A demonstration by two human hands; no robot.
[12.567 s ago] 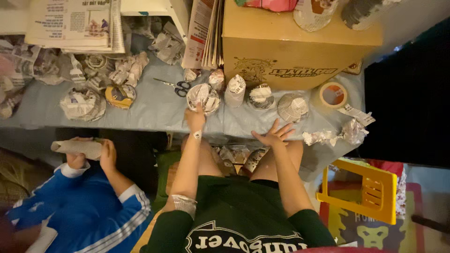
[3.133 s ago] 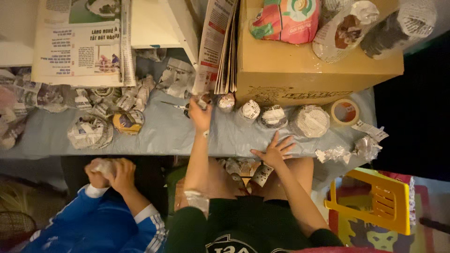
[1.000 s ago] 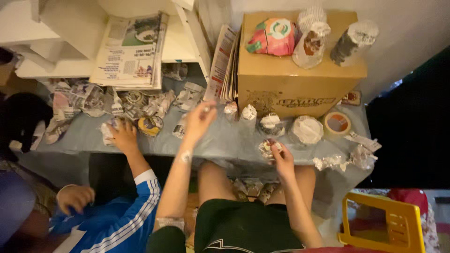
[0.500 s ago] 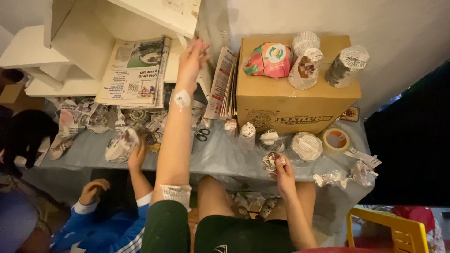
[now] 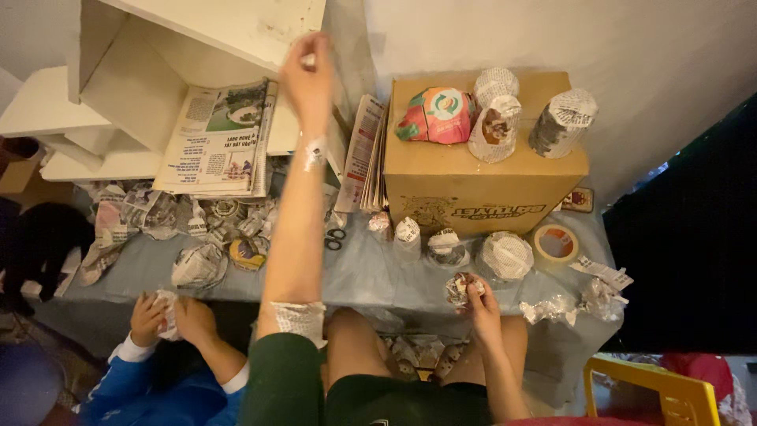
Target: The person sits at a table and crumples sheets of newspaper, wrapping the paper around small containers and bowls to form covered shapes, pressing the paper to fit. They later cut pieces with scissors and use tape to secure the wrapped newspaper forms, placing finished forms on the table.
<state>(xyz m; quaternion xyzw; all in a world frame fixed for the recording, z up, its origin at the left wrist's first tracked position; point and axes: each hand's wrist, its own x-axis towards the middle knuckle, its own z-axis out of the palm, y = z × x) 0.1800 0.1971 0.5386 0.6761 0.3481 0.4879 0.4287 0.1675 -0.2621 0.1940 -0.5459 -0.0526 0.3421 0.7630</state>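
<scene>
Head view — left hand point(image 5: 307, 75) is reaching up to the white shelf point(image 5: 236, 28), grip unclear | right hand point(image 5: 479, 298) is grasping a newspaper-wrapped bundle point(image 5: 457, 288) at the table's point(image 5: 371, 276) near edge — probably best keeping it supported there.

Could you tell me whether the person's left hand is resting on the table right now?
No, the left hand is raised high toward the white shelf, well above the table.

I see warm, dim indoor light; the white wall point(image 5: 552, 39) is brightest, the right edge falls black, my raised left hand point(image 5: 306, 75) blurs, corners bend.
</scene>
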